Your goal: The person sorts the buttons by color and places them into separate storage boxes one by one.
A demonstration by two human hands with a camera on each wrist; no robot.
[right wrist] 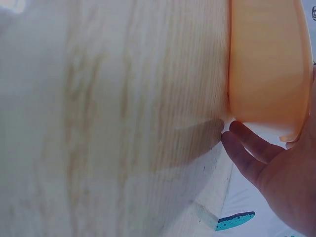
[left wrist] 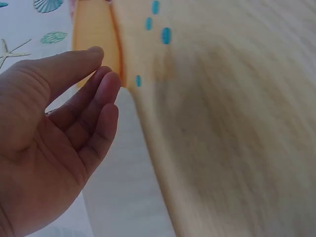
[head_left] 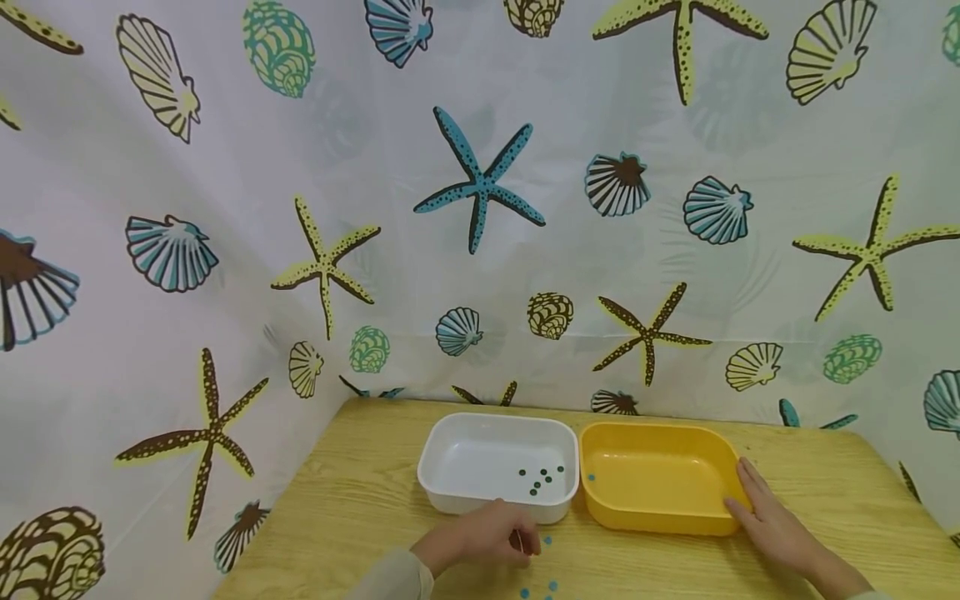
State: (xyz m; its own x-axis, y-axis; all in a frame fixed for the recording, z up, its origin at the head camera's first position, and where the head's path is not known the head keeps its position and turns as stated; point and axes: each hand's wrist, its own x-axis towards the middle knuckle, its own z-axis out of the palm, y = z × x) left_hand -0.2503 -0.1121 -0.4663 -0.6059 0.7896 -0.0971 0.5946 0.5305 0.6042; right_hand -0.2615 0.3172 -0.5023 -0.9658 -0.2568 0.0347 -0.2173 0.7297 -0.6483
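My left hand (head_left: 495, 533) hovers in front of the white basin (head_left: 442, 500), its fingers loosely bent. In the left wrist view the thumb is near the index fingertip, and nothing shows between them. Small blue discs (head_left: 547, 541) lie on the table just right of and below this hand. My right hand (head_left: 776, 521) rests against the right end of the yellow basin (head_left: 660, 521), fingers extended along its outside and thumb at the rim. Several dark green discs (head_left: 536, 485) lie in the white basin's right part. One blue disc (head_left: 591, 477) sits inside the yellow basin at its left.
Both basins stand side by side on a wood-grain table (head_left: 360, 475), near its back edge. A white curtain (head_left: 397, 292) printed with starfish and shells hangs behind the table and along its sides.
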